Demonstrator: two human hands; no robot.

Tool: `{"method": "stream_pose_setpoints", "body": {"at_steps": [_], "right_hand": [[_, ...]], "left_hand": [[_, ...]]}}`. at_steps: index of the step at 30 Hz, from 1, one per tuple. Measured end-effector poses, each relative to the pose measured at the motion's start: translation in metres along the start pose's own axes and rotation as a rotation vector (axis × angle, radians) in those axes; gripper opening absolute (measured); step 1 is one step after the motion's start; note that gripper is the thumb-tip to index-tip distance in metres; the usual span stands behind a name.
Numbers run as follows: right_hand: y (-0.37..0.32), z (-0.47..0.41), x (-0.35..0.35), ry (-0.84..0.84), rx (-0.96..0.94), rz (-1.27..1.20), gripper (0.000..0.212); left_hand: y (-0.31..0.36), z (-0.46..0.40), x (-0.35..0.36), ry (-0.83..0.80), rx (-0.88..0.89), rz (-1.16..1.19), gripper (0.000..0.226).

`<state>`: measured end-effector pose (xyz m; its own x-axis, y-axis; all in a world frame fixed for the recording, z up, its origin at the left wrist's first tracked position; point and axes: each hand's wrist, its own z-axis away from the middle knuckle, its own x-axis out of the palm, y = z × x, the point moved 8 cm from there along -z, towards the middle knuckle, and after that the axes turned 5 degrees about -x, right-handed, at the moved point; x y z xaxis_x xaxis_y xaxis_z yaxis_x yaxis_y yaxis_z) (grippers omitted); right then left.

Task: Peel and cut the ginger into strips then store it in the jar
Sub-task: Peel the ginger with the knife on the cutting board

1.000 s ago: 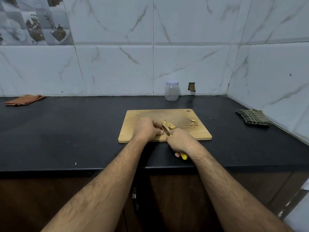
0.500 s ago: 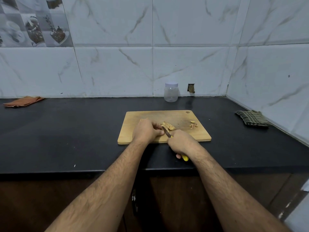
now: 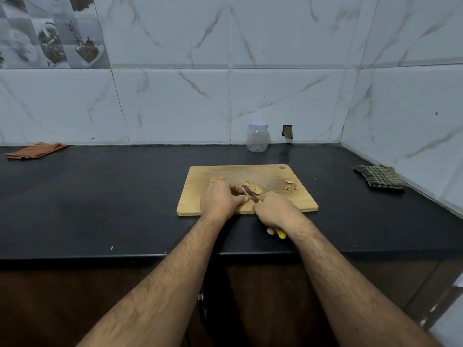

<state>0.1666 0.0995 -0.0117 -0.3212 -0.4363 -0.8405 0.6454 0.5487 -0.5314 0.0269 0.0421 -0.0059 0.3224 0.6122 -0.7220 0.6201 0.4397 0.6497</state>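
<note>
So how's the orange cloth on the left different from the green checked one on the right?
The orange cloth lies far left against the back wall; the green checked cloth lies far right beside the side wall. The orange cloth is striped rust-orange and spread fairly flat, while the green checked cloth is dark green plaid and folded into a thicker pad. Both rest on the black counter, away from the cutting board.

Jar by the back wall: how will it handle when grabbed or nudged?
The jar looks clear, thin plastic and empty, so probably light and slides easily on the smooth black counter. Squat and upright, it seems unlikely to tip. Its lid is on.
</note>
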Motion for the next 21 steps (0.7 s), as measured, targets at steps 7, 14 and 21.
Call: {"method": "stream_pose_setpoints", "body": {"at_steps": [7, 14, 21], "right_hand": [[-0.0024, 0.0003, -0.0015, 0.0, -0.011, -0.019, 0.022], [-0.0061, -0.0006, -0.0017, -0.018, -0.033, 0.018, 0.025], [-0.009, -0.0008, -0.0052, -0.021, -0.03, 0.106, 0.028]], "left_hand": [[-0.0008, 0.0001, 0.0011, -0.004, -0.008, 0.001, 0.018], [0.0, 0.0012, 0.0003, -0.006, 0.0, 0.003, 0.016], [0.0004, 0.0008, 0.0006, -0.009, 0.005, 0.004, 0.017]]}}
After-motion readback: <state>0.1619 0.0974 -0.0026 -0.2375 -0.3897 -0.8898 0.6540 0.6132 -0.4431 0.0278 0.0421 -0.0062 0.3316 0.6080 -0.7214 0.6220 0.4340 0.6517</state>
